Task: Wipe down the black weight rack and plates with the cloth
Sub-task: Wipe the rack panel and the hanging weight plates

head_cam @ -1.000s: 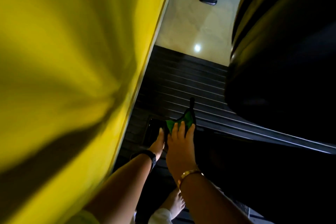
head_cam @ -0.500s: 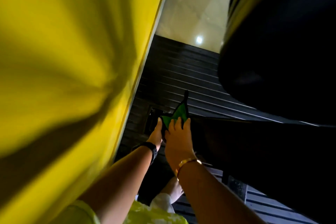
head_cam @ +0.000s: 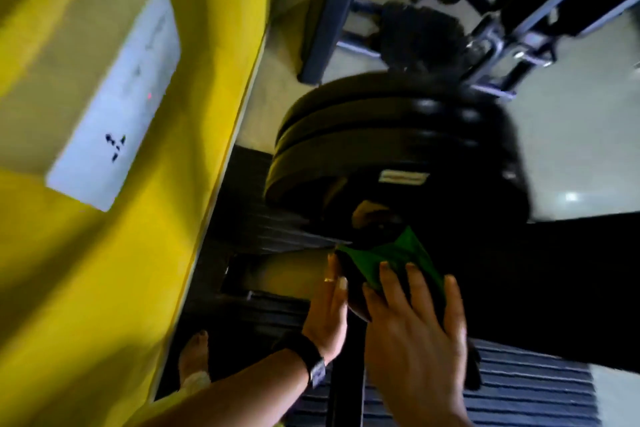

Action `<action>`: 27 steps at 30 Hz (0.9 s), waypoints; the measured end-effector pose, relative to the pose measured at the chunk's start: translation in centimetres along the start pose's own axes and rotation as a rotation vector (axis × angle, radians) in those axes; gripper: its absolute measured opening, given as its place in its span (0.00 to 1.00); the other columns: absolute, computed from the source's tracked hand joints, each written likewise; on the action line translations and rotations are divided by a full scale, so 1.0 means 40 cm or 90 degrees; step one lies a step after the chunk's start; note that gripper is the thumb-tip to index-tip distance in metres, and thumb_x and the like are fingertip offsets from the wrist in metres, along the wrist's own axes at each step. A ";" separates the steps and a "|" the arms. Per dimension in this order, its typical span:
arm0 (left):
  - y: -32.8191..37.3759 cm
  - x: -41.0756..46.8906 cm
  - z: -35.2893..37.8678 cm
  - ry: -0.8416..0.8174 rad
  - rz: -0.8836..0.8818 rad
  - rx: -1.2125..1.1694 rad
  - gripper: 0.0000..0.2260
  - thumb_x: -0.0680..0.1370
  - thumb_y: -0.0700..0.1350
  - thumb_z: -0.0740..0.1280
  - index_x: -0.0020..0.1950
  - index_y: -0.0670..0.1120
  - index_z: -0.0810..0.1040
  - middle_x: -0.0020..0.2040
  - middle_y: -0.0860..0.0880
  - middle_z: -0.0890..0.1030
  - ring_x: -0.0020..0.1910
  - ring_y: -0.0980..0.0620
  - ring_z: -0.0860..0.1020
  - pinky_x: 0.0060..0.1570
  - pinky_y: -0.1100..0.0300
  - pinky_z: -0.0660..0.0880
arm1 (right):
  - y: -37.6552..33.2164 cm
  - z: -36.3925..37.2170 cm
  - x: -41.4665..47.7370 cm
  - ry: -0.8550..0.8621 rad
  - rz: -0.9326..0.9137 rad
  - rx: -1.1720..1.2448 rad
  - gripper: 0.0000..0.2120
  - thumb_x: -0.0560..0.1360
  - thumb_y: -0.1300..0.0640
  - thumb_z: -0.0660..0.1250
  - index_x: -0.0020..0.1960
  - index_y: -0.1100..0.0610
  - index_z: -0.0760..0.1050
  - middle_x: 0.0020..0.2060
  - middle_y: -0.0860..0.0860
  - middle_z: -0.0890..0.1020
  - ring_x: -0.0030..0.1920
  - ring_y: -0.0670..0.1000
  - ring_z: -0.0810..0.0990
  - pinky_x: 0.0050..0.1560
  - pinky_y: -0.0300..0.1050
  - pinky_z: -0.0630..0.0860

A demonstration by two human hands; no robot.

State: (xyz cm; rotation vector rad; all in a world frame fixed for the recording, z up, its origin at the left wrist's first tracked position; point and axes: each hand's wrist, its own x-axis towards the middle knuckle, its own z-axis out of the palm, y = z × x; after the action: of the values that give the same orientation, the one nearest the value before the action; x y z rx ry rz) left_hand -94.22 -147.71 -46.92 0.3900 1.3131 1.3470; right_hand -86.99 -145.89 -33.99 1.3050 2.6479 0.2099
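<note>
The head camera looks steeply down between a bright yellow painted wall (head_cam: 104, 288) on the left and a black metal weight rack (head_cam: 536, 281) on the right. A white rectangular socket box (head_cam: 114, 97) sits on the wall, in the upper left.

Several round black weight plates (head_cam: 398, 135) hang stacked face to face at the upper end of the rack. The nearest plate carries a small pale label (head_cam: 403, 177).

Just below the plates, a crumpled green cloth (head_cam: 391, 260) lies on a dark part of the rack, near its left edge. The right hand (head_cam: 415, 333) lies flat on the cloth's lower part with fingers straight and spread, and the fingertips press into the fabric. The cloth's upper corner pokes out beyond them towards the plates.

The left hand (head_cam: 327, 312) rests just beside the right one, against the left edge of the same dark part. Its fingers are straight and held together, and it holds nothing. It wears a gold ring (head_cam: 329, 279), with a black wristwatch (head_cam: 311, 362) on the wrist.

A dark ribbed floor mat (head_cam: 519, 388) runs under the rack, and a bare foot (head_cam: 194, 357) stands on the mat near the wall. Pale glossy floor tiles (head_cam: 588, 149) show beyond the mat. Blurred dark gym equipment (head_cam: 502, 28) stands on the tiles at the top.
</note>
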 end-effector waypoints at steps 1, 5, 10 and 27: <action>0.044 -0.030 0.039 -0.008 0.066 0.050 0.39 0.74 0.73 0.55 0.74 0.46 0.58 0.71 0.63 0.68 0.69 0.66 0.67 0.63 0.72 0.66 | 0.032 -0.054 -0.012 0.064 0.018 -0.003 0.20 0.68 0.55 0.56 0.50 0.51 0.85 0.56 0.51 0.83 0.63 0.55 0.71 0.74 0.56 0.45; 0.223 -0.094 0.191 -0.119 0.259 0.125 0.39 0.77 0.71 0.51 0.76 0.43 0.56 0.75 0.51 0.63 0.76 0.56 0.61 0.74 0.51 0.59 | 0.159 -0.255 -0.063 0.280 0.111 -0.043 0.16 0.69 0.53 0.60 0.50 0.46 0.84 0.59 0.48 0.82 0.63 0.52 0.72 0.70 0.56 0.53; 0.426 -0.110 0.337 -0.270 0.540 0.303 0.33 0.81 0.65 0.48 0.80 0.47 0.49 0.80 0.51 0.53 0.79 0.46 0.53 0.76 0.44 0.52 | 0.298 -0.451 -0.120 0.500 0.223 -0.155 0.15 0.73 0.55 0.62 0.56 0.46 0.82 0.62 0.48 0.80 0.64 0.54 0.71 0.64 0.57 0.62; 0.787 -0.249 0.655 -0.371 0.978 0.414 0.26 0.84 0.57 0.49 0.79 0.47 0.54 0.80 0.52 0.53 0.78 0.47 0.54 0.76 0.51 0.51 | 0.495 -0.559 -0.151 0.960 0.521 0.531 0.33 0.65 0.52 0.52 0.71 0.42 0.60 0.71 0.63 0.63 0.72 0.60 0.61 0.72 0.48 0.57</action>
State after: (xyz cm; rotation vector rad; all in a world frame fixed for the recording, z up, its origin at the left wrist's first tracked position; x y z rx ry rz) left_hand -84.40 -135.29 -7.85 2.3775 0.7824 1.6463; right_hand -73.13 -139.76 -7.56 3.6545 2.9465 0.2533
